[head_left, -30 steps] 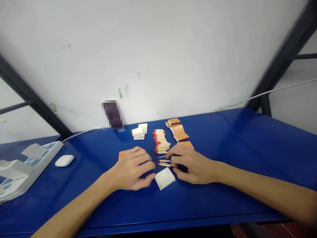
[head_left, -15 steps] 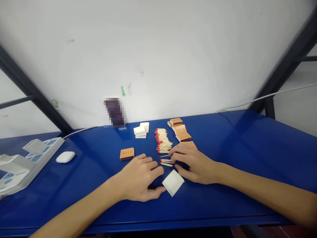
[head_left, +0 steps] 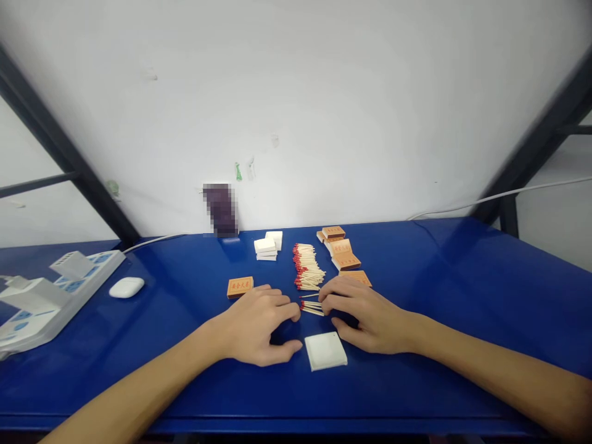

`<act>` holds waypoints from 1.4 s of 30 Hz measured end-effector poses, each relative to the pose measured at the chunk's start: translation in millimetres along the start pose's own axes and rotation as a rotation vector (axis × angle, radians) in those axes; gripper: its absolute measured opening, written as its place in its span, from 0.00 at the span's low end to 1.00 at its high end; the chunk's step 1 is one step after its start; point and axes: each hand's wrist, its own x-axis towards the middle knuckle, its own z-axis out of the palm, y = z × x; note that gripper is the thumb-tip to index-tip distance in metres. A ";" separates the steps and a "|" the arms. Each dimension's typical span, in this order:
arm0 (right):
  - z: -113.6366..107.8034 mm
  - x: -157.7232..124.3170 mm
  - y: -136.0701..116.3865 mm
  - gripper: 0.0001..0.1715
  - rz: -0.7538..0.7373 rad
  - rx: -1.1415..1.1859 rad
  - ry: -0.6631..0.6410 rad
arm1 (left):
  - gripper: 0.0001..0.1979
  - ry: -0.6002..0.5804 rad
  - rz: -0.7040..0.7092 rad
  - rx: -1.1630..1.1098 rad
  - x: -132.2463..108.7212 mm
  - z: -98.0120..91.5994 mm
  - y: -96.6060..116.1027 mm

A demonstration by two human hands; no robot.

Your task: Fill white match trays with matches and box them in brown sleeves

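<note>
My left hand (head_left: 263, 324) rests palm down on the blue table, its thumb and forefinger apart with nothing between them. Just right of its thumb lies a white matchbox tray (head_left: 326, 350). My right hand (head_left: 363, 314) has its fingers curled and its thumb held apart. Those fingertips reach the stick ends of a small group of red-tipped matches (head_left: 312, 307), partly covering them; whether they touch is unclear. Beyond is a larger pile of matches (head_left: 308, 268). One orange matchbox sleeve (head_left: 355, 277) sits behind my right hand, and another orange matchbox (head_left: 239, 286) behind my left.
Several white trays (head_left: 267, 246) are stacked toward the wall. More orange sleeves (head_left: 342, 246) form a row at the back right. A power strip (head_left: 60, 302) and a white earbud case (head_left: 126, 287) occupy the left. A pixelated dark object (head_left: 222, 209) leans on the wall.
The white tray has turned to lie nearly square, and my left thumb has come away from its edge. My right hand stays by the small group of matches. The view has shifted slightly.
</note>
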 end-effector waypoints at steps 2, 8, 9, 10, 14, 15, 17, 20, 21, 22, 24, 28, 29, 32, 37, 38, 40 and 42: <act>-0.1 0.0 0.0 0.13 -0.001 0.006 -0.010 | 0.12 0.008 -0.023 0.009 0.3 1.1 -2.3; -1.0 0.8 -0.2 0.22 -0.027 0.016 -0.069 | 0.09 0.023 -0.017 0.015 0.5 2.3 -3.2; -1.1 0.9 0.0 0.22 -0.024 0.013 -0.081 | 0.08 0.029 -0.011 0.015 0.6 2.1 -3.2; -1.1 1.1 0.2 0.23 -0.019 0.012 -0.090 | 0.08 0.032 -0.008 0.012 0.7 1.9 -3.3; -0.6 1.3 1.7 0.24 -0.015 0.033 -0.096 | 0.09 0.046 -0.015 -0.010 0.7 1.2 -5.1; -0.3 1.3 2.1 0.23 -0.018 0.041 -0.088 | 0.09 0.050 -0.020 -0.010 0.7 1.2 -5.8; 0.2 1.3 2.6 0.23 -0.022 0.055 -0.072 | 0.08 0.058 -0.028 0.000 0.6 1.5 -7.4; 0.5 2.1 2.4 0.23 -0.018 0.062 -0.054 | 0.08 0.076 -0.028 0.018 0.9 1.7 -9.1; 0.3 2.6 2.2 0.22 -0.018 0.060 -0.053 | 0.08 0.080 -0.026 0.020 1.2 1.6 -9.3; 0.0 3.1 1.8 0.22 -0.014 0.055 -0.052 | 0.08 0.081 -0.024 0.020 1.6 1.5 -9.4; -0.9 4.3 0.9 0.19 -0.019 0.053 -0.051 | 0.08 0.082 -0.018 0.023 2.1 1.7 -9.4; -2.1 6.0 -0.5 0.17 -0.036 0.045 -0.069 | 0.09 0.124 0.005 0.028 2.0 4.6 -10.2; -2.2 6.2 -0.7 0.17 -0.042 0.040 -0.077 | 0.09 0.135 0.008 0.027 1.8 5.6 -10.4; -2.1 6.0 -1.1 0.17 -0.058 0.033 -0.089 | 0.09 0.149 0.016 0.014 1.6 7.4 -10.4; -2.8 4.0 -1.3 0.18 -0.037 0.050 -0.106 | 0.12 0.171 0.028 -0.056 2.1 3.7 -8.9; -3.2 3.6 -1.3 0.17 -0.042 0.048 -0.126 | 0.12 0.176 0.023 -0.058 2.3 2.6 -8.8; -4.0 2.8 -1.0 0.17 -0.033 0.044 -0.159 | 0.13 0.183 0.012 -0.050 2.7 1.1 -9.0; -4.4 2.2 -0.6 0.18 -0.017 0.042 -0.172 | 0.15 0.179 0.004 -0.044 3.1 0.9 -9.4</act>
